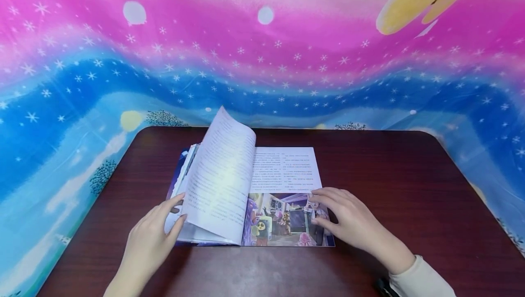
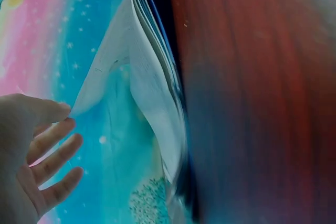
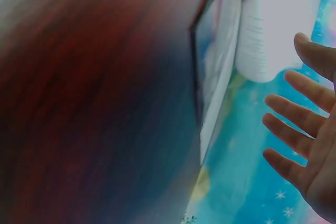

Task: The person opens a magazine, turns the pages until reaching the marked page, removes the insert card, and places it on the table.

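Note:
An open illustrated book (image 1: 287,169) lies on the dark red-brown table. One text-covered page (image 1: 219,178) stands lifted and curved over the left half, its far corner pointing up. The left hand (image 1: 149,235) pinches this page's near left edge between thumb and fingers; in the left wrist view, the page corner meets the thumb tip while the other fingers spread loosely. Over the right edge of the book, the right hand (image 1: 352,219) hovers or rests with relaxed fingers near a colourful cartoon picture (image 1: 283,224). The right wrist view shows that hand (image 3: 315,135) with its fingers apart, gripping nothing.
The table (image 1: 393,174) extends on both sides of the book. Behind it hangs a pink and blue cloth (image 1: 246,60) with snowflakes, reaching down around the table's sides. A small dark object (image 1: 385,287) is by the right sleeve (image 1: 420,279).

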Action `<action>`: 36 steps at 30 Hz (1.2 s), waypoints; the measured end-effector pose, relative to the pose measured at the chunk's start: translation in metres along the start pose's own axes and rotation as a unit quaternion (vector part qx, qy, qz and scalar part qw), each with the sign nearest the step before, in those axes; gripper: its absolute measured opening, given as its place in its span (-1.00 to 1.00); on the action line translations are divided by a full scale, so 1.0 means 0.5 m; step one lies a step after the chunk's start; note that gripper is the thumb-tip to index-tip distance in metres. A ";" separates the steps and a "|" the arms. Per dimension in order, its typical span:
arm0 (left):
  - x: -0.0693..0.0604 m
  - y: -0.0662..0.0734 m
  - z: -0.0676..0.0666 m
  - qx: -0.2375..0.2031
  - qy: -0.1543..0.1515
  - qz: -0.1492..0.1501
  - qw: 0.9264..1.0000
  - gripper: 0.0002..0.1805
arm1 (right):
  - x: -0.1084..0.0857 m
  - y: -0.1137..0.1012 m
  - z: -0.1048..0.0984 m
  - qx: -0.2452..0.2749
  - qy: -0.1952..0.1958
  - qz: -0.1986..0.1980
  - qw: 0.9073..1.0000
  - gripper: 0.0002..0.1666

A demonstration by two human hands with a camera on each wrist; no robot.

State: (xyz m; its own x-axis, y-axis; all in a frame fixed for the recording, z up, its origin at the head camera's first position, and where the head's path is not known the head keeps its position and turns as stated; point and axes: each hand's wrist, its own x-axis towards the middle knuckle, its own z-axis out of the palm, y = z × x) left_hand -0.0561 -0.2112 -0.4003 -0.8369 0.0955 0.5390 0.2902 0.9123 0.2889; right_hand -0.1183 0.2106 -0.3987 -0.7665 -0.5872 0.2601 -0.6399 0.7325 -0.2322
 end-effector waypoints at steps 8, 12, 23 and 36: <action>-0.013 -0.021 -0.007 -0.005 -0.061 -0.090 0.994 -0.25 | -0.022 0.017 0.007 0.015 -0.068 0.007 0.998 -0.43; -0.013 -0.033 -0.010 -0.002 -0.118 -0.137 0.983 -0.21 | -0.031 0.023 0.011 0.013 -0.092 0.012 0.996 -0.42; -0.019 -0.063 -0.005 0.018 -0.259 -0.180 0.949 -0.42 | -0.045 0.037 0.016 0.026 -0.130 0.012 0.991 -0.24; -0.017 -0.084 -0.004 0.030 -0.270 -0.140 0.952 -0.44 | -0.046 0.037 0.019 0.028 -0.136 0.020 0.990 -0.34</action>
State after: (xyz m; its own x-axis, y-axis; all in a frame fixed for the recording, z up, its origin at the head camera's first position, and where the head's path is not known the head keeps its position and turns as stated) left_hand -0.0599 -0.2510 -0.4152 -0.9988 0.0222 -0.0430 0.0080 0.9519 0.3063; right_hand -0.1128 0.2344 -0.4181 -0.7731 -0.6342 -0.0104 -0.6046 0.7418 -0.2902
